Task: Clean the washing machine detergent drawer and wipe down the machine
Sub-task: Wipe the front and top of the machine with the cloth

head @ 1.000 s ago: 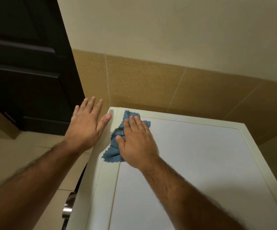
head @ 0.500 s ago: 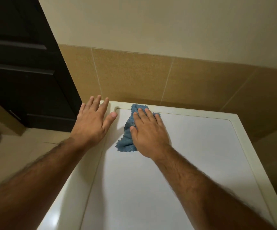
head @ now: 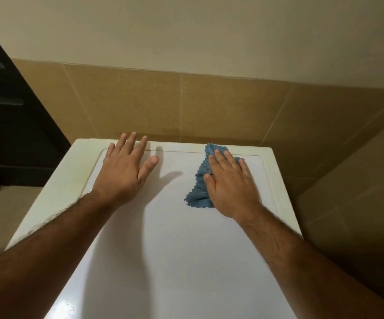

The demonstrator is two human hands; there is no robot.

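Right hand (head: 231, 181) flat, fingers (head: 229, 157) straight, pressing cloth (head: 199, 180) onto machine (head: 174, 238) top, far right, for wiping contact. Left hand (head: 123, 171) released, spread far left, apparently bracing.

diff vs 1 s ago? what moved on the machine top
The right hand slid the blue cloth along the back edge of the machine top, from the left rear corner to near the right rear corner. The left hand shifted from the left rim onto the top panel. Nothing taken or released: the right palm still presses flat on the cloth, and the left hand is still open and flat.
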